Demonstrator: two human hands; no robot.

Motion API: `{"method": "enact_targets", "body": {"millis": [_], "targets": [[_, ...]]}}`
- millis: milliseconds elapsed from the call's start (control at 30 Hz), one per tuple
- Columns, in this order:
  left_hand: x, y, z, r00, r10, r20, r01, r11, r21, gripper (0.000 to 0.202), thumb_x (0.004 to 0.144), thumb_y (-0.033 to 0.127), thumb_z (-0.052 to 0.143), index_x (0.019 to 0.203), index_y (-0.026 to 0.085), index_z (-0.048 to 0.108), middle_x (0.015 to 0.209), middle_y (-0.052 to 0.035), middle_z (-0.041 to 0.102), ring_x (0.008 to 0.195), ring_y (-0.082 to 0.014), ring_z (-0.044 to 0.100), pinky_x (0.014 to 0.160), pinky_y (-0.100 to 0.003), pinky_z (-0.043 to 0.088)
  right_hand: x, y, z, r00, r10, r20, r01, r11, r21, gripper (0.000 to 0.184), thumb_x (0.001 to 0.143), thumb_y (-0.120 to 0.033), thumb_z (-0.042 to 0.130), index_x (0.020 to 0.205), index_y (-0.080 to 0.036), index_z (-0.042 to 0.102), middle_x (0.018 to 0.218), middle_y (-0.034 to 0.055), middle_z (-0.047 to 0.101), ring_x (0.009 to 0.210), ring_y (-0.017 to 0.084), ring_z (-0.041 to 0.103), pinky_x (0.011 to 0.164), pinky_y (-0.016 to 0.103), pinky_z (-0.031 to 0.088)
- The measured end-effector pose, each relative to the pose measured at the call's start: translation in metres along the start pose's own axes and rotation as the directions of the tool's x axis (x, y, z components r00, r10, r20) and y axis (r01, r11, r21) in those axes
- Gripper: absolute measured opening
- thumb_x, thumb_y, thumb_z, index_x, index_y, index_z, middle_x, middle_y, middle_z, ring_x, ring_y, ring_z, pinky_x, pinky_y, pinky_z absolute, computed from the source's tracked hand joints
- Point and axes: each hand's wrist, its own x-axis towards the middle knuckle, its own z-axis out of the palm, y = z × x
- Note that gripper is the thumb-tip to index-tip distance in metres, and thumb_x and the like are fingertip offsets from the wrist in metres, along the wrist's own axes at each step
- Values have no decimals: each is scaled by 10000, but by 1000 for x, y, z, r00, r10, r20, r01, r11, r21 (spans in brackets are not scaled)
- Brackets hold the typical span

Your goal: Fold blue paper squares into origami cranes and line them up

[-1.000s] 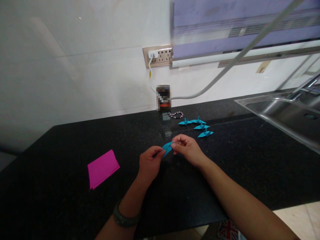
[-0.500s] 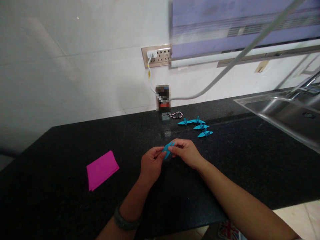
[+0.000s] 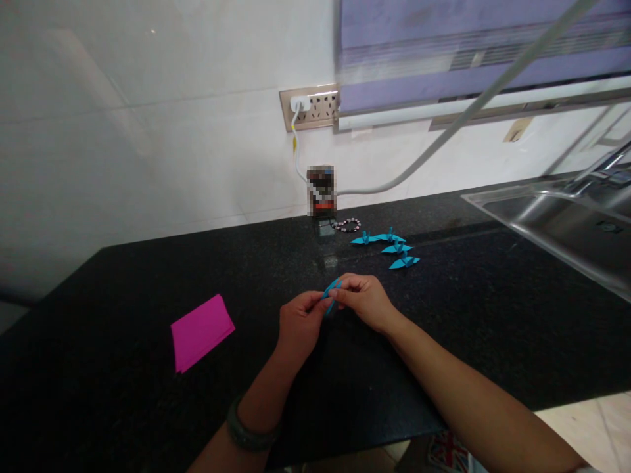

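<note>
A small piece of folded blue paper (image 3: pixel 332 287) is pinched between both hands, just above the dark counter. My left hand (image 3: pixel 302 322) grips its left side with thumb and fingers, and a bangle circles that wrist. On the other side, my right hand (image 3: pixel 365 299) pinches the paper with its thumb across it. Fingers cover much of the paper, so its full shape is hidden. Beyond my right hand stand several blue origami cranes (image 3: pixel 397 249) in a loose group. A stack of magenta paper (image 3: pixel 202 333) lies to the left of my left hand.
At the back, a pixelated upright object (image 3: pixel 321 192) rests against the wall, with a beaded loop (image 3: pixel 346 225) beside it. A white cable (image 3: pixel 296 148) runs up to the wall socket (image 3: pixel 315 108). The black counter (image 3: pixel 148 276) meets a steel sink (image 3: pixel 552 217) on the right.
The blue paper has turned slightly between my fingers and shows a narrower side. Both hands stay in nearly the same place; the cranes and magenta stack are unmoved.
</note>
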Motion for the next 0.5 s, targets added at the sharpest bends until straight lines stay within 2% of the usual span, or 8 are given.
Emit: {"method": "enact_targets", "body": {"millis": [100, 300, 500], "targets": [[-1, 2, -2, 1000, 27, -9, -27, 997, 75, 196, 735, 322, 570, 797, 168, 674, 698, -16, 666, 633, -130, 577, 585, -222, 417, 0, -1, 1, 1000, 1, 21, -2, 1000, 22, 201, 697, -316, 621, 594, -144, 608, 653, 3, 554, 548, 85, 497, 517, 216, 402], [-1, 6, -4, 998, 52, 37, -56, 992, 115, 237, 773, 331, 513, 801, 163, 678, 675, -11, 656, 599, -120, 556, 565, -215, 401, -1, -2, 2, 999, -18, 50, 14, 996, 85, 181, 720, -305, 592, 643, -146, 632, 697, 6, 542, 558, 84, 504, 526, 222, 416], [-2, 8, -5, 992, 95, 81, -107, 982, 155, 267, 815, 319, 445, 816, 168, 665, 699, -6, 647, 620, -114, 543, 587, -214, 389, -3, -4, 5, 998, 27, 48, -33, 989, 141, 163, 698, -299, 617, 661, -142, 640, 675, -2, 539, 543, 78, 502, 521, 221, 411]]}}
